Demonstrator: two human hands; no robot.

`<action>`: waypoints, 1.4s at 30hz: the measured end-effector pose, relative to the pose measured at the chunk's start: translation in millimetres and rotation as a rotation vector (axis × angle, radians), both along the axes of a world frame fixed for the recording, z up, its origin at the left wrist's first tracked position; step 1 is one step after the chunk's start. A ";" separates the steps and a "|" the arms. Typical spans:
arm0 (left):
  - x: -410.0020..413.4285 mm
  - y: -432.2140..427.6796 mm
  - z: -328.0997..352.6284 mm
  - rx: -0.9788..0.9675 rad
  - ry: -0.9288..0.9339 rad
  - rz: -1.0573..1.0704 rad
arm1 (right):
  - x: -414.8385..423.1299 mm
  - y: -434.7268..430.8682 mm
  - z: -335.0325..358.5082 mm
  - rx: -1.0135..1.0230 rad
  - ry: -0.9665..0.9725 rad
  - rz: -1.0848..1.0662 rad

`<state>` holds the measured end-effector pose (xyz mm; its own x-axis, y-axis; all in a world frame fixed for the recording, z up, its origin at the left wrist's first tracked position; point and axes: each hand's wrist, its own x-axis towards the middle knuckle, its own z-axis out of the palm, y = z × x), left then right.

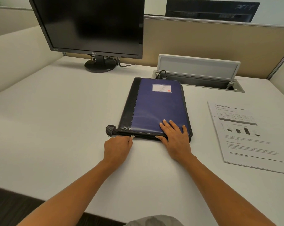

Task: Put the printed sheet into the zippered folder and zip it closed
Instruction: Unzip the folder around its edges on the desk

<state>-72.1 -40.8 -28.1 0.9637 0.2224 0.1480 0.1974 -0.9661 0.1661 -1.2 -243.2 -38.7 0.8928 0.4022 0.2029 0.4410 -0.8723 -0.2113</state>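
So the left hand [117,148] has its fingers curled tight, pinching the little metal zip pull [132,136] on the near edge of the folder [154,108]. The pull is close to the folder's left corner, with a black tab [110,130] sticking out just left of the pinch. Right of that grip, the right hand [175,136] lies flat on the blue cover with its fingers spread, holding nothing and pressing the near right corner, thumb down over the edge. The folder lies closed and flat on the desk [56,128]. The sheet [245,136] is way off to the right of both hands, flat on the desk and not touching the folder. A monitor [92,25] and an open cable box [198,74] are past the folder.
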 end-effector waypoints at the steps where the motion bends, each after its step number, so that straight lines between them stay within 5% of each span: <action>1: -0.5 -0.5 0.5 -0.017 0.004 0.002 | 0.2 -0.2 0.3 0.004 0.003 0.001; 8: -6.7 4.4 8.7 -0.205 0.039 -0.012 | 3.1 -7.8 2.2 0.066 0.009 0.023; 12: -11.6 15.2 8.3 -0.372 -0.107 0.063 | 6.6 -17.4 5.3 0.056 0.010 0.028; 15: -13.8 21.1 8.2 -0.368 -0.226 0.057 | 8.0 -23.9 7.0 0.046 0.017 0.059; 20: -6.7 21.7 6.4 -0.214 -0.120 0.008 | 10.7 -47.5 9.4 0.098 0.004 -0.004; 26: -0.8 7.0 -2.7 -0.314 -0.109 -0.102 | 6.2 -58.9 7.6 0.147 -0.097 -0.181; 32: 8.2 0.2 -5.7 -0.413 -0.131 -0.133 | -16.0 -39.7 7.7 0.459 -0.237 -0.291; 38: 8.3 3.9 -0.8 -0.699 -0.112 -0.125 | -48.8 11.2 11.4 0.649 0.028 -0.443; 42: 5.3 5.3 3.5 -0.957 -0.075 -0.124 | -52.3 33.0 8.3 0.543 0.085 -0.484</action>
